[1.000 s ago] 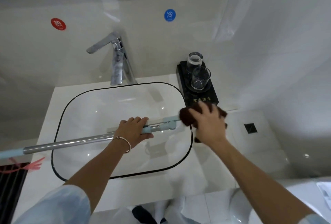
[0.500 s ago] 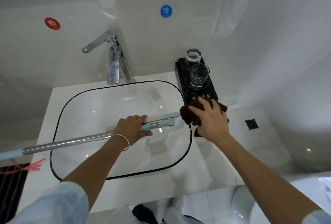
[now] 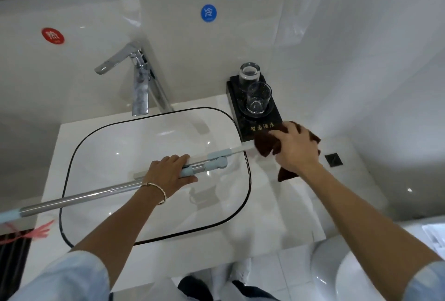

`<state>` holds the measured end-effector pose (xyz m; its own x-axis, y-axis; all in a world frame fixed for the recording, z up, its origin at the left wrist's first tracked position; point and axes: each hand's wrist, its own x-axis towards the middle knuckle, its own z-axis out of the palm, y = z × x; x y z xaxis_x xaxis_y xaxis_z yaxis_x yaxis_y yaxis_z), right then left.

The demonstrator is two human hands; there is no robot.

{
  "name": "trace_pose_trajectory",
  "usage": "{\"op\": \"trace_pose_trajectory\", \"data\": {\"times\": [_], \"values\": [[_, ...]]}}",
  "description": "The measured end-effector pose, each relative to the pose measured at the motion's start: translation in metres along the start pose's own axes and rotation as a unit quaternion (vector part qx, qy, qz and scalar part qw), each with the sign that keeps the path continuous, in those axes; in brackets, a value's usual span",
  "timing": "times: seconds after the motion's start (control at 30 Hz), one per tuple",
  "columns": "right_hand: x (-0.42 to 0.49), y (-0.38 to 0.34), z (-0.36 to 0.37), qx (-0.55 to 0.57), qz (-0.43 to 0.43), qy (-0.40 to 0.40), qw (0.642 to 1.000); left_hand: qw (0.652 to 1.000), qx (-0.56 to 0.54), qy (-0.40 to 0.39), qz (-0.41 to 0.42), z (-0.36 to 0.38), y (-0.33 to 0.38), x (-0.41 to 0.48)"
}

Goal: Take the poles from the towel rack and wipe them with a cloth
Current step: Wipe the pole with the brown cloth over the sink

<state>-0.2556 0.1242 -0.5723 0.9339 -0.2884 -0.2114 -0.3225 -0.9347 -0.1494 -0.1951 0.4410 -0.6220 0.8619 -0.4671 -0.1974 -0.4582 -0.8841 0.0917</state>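
Left hand (image 3: 168,174): fingers curled round the metal pole (image 3: 91,195), held level over the basin (image 3: 248,180).
Right hand (image 3: 295,149): fingers bunched, gripping the brown cloth (image 3: 267,143) round the pole's far end, beside the black tray (image 3: 262,126).

Two glasses (image 3: 255,88) stand on a black tray (image 3: 261,127) beside sink (image 3: 154,235) and faucet (image 3: 139,84).

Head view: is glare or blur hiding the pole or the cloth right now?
Head view: only small glints on the basin, none masking the pole. Head view: the cloth and right hand look slightly smeared, and the pole's pale end beside the cloth barely stands out from the white counter. Head view: wide-angle bending curves the walls near the edges.
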Motion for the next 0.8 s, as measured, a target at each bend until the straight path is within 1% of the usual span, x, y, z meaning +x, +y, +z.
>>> {"op": "trace_pose_trajectory", "data": {"times": [0.07,0.1,0.13,0.2,0.37,0.43,0.5,0.57,0.7,0.77,0.8], "values": [[0.013,0.034,-0.013,0.017,0.097,0.0,0.995,1.0,0.008,0.0,0.0,0.0,0.001,0.001],[0.016,0.04,-0.015,0.014,0.125,-0.001,0.992,1.0,0.013,0.001,0.002,0.001,0.002,0.001],[0.016,0.037,-0.015,0.001,0.131,0.0,0.991,1.0,0.017,0.004,0.003,0.002,0.003,0.001],[0.009,0.009,-0.008,-0.015,0.095,0.005,0.995,1.0,0.017,0.005,0.001,0.002,0.003,0.001],[-0.034,-0.088,0.029,0.0,-0.057,0.005,0.998,1.0,0.005,0.002,0.0,0.003,0.002,0.0],[-0.037,-0.095,0.033,-0.009,-0.095,0.003,0.995,1.0,0.004,0.006,0.003,0.004,0.0,-0.001],[-0.027,-0.076,0.028,-0.003,-0.1,-0.003,0.995,1.0,0.005,0.007,0.008,0.003,-0.001,-0.002],[-0.015,-0.046,0.02,0.01,-0.054,-0.009,0.998,1.0,0.003,0.008,0.01,0.002,-0.001,-0.002],[-0.002,0.002,0.004,0.042,0.09,0.001,0.995,1.0,0.02,0.012,0.01,0.004,0.0,-0.002],[-0.003,-0.005,0.001,0.074,0.124,-0.003,0.989,1.0,0.024,0.01,0.006,0.004,0.0,-0.002],[-0.006,-0.019,0.0,0.095,0.12,-0.008,0.988,1.0,0.024,0.014,0.006,0.003,0.001,-0.002]]}}
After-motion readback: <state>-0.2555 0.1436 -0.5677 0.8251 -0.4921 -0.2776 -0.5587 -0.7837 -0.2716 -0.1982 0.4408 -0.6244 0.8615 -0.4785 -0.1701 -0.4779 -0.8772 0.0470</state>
